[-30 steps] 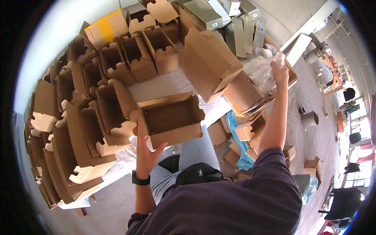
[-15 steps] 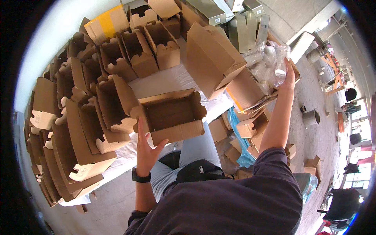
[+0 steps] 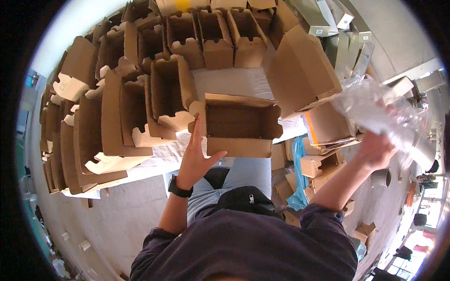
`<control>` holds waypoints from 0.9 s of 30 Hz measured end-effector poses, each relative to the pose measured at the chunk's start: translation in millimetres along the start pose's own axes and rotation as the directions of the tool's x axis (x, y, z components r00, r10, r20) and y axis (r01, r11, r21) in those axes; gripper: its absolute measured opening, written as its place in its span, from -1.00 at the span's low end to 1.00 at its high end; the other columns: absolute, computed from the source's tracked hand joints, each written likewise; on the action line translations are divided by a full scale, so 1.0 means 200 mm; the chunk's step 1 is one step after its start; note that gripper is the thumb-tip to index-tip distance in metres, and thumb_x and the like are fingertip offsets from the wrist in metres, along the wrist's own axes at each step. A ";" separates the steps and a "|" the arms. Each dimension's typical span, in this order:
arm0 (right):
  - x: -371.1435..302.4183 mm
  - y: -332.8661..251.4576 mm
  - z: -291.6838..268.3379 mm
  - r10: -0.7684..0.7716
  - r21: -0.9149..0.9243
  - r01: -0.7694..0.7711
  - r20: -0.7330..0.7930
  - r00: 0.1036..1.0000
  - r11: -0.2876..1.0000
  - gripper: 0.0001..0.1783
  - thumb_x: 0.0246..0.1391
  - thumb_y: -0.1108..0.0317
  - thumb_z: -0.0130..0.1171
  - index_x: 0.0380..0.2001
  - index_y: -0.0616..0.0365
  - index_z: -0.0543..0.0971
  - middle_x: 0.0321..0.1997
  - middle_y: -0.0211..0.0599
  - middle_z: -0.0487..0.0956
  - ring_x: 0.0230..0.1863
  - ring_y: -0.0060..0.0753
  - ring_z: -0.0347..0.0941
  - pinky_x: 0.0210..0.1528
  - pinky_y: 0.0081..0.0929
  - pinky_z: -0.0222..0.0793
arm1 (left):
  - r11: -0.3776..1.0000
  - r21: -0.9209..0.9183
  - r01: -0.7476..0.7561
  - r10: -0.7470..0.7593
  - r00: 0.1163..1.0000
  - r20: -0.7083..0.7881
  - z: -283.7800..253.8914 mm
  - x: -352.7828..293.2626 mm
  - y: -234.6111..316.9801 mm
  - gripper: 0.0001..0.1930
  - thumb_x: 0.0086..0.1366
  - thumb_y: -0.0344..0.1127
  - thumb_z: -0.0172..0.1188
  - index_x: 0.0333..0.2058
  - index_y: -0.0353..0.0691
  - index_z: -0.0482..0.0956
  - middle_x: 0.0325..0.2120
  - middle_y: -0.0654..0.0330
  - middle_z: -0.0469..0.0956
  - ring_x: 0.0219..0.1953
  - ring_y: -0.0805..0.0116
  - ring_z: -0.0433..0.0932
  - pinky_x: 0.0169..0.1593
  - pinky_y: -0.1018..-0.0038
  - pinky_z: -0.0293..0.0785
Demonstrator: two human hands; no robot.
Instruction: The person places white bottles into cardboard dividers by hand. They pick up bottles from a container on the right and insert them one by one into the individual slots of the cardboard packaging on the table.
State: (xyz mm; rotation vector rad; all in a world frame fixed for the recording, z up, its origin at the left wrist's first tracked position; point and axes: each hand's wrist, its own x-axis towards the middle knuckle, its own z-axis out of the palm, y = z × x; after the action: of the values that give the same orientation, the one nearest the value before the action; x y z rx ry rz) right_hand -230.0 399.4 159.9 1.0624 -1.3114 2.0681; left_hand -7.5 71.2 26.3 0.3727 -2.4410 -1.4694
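An opened cardboard box (image 3: 240, 147), its hollow facing up, sits at the front edge of the table. My left hand (image 3: 199, 161) holds it at the left end, fingers along that end and the thumb against the near wall. On the right, my right hand (image 3: 378, 149) is closed on a bundle of clear plastic wrapping (image 3: 370, 105), raised above a wider carton (image 3: 330, 124). A pale, tube-like end (image 3: 423, 155) shows at the bundle's right side; motion blurs what is inside.
Rows of similar open boxes (image 3: 218, 51) fill the table's left and back, over a white cover (image 3: 225, 84). A large carton (image 3: 302, 70) stands at right, with silvery long boxes (image 3: 349, 51) behind. Blue plastic (image 3: 298, 173) and loose cardboard (image 3: 321, 168) lie below.
My right hand has lifted the clear plastic bundle out of the wider carton, toward me. The left hand stays at the open box. The whole view has shifted.
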 end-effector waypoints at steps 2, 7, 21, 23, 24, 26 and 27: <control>-0.15 0.02 0.15 0.309 0.295 -0.312 0.059 0.949 0.903 -0.25 0.07 0.04 0.25 0.26 0.07 0.26 0.29 -0.07 0.33 0.30 0.06 0.25 0.27 0.12 0.23 | 0.998 0.036 -0.049 0.050 0.998 -0.022 0.00 0.00 0.00 0.11 0.04 -0.19 0.46 0.39 -0.20 -0.17 0.33 -0.16 0.09 0.33 -0.09 0.20 0.29 0.19 0.28; -0.38 0.13 0.56 0.574 0.088 -0.678 0.459 0.678 0.730 -0.33 -0.16 0.40 0.39 0.09 0.10 0.38 0.12 -0.14 0.48 0.14 -0.12 0.44 0.09 -0.18 0.39 | 0.996 0.085 -0.022 0.023 1.000 -0.010 0.01 0.01 0.01 0.11 0.03 -0.18 0.47 0.39 -0.22 -0.16 0.33 -0.17 0.11 0.32 -0.11 0.21 0.28 0.21 0.28; -0.59 0.61 0.76 0.809 -0.821 -0.027 0.556 0.188 0.570 -0.25 -0.28 0.51 0.31 0.13 0.09 0.40 -0.07 0.12 0.54 0.02 0.20 0.45 0.04 -0.07 0.41 | 0.998 0.068 -0.001 0.002 1.000 -0.010 0.01 0.03 0.03 0.12 0.01 -0.20 0.46 0.39 -0.23 -0.16 0.29 -0.20 0.16 0.28 -0.17 0.26 0.25 0.22 0.31; -0.62 0.66 0.78 0.836 -0.844 0.035 0.534 0.126 0.535 -0.25 -0.27 0.48 0.33 0.13 0.07 0.41 -0.06 0.10 0.55 0.01 0.19 0.47 0.03 -0.06 0.42 | 0.996 0.081 -0.040 0.042 0.999 -0.025 0.02 0.03 0.01 0.11 0.01 -0.21 0.46 0.39 -0.22 -0.16 0.29 -0.20 0.16 0.28 -0.17 0.25 0.26 0.21 0.30; -0.61 0.66 0.80 0.842 -0.849 0.067 0.529 0.108 0.525 -0.26 -0.26 0.46 0.33 0.13 0.07 0.41 -0.06 0.09 0.56 0.01 0.18 0.47 0.03 -0.06 0.43 | 0.994 0.089 -0.058 0.061 0.998 -0.032 0.02 0.03 0.01 0.11 0.01 -0.22 0.46 0.39 -0.22 -0.17 0.29 -0.20 0.16 0.28 -0.18 0.24 0.26 0.21 0.30; -0.61 0.68 0.84 0.864 -0.861 0.122 0.502 0.050 0.493 -0.30 -0.23 0.44 0.33 0.12 0.05 0.42 -0.06 0.06 0.57 0.00 0.16 0.50 0.02 -0.05 0.44 | 0.997 0.071 -0.034 0.036 0.999 -0.023 0.01 0.02 0.02 0.11 0.02 -0.22 0.46 0.39 -0.22 -0.17 0.29 -0.20 0.16 0.29 -0.18 0.23 0.27 0.21 0.28; -0.61 0.69 0.86 0.879 -0.871 0.144 0.476 0.015 0.469 -0.32 -0.21 0.43 0.32 0.11 0.05 0.43 -0.06 0.05 0.58 -0.01 0.14 0.51 0.02 -0.05 0.45 | 0.998 0.062 -0.025 0.026 1.000 -0.015 0.01 0.02 0.03 0.11 0.02 -0.23 0.46 0.39 -0.22 -0.17 0.29 -0.20 0.16 0.29 -0.17 0.23 0.27 0.21 0.28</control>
State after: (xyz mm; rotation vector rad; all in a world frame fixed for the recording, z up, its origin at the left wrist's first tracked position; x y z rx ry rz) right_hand -196.7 186.5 29.0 1.6947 -3.1986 0.2841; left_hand -12.9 73.2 31.7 0.3625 -2.4739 -1.3781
